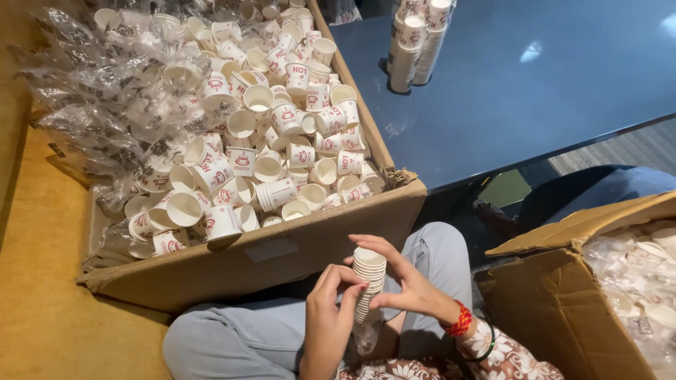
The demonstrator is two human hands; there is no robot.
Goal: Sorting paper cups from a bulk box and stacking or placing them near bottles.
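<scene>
Head view shows a short stack of nested paper cups [368,280] held upright over the person's lap, just in front of the near wall of a large cardboard box [282,257]. The left hand [331,309] has its grip closed around the lower part of the stack, fingertips curled onto its side; the right hand [401,278] grips the upper part, thumb and fingers pinching near the top rim. To do this well, I judge the lower hand should keep the column straight while the upper fingers press lightly and evenly, since thin paper rims crush or jam when squeezed askew. The cups are small, white, tapered, with rolled lips and red printing. The box is brimful of loose cups [271,134] lying at every angle, with crinkled clear plastic wrap [105,91] heaped along its far-left side. Tall finished stacks [415,42] stand on the smooth dark blue surface [549,77]. A second cardboard box [563,302], plastic-lined, sits at the right.
</scene>
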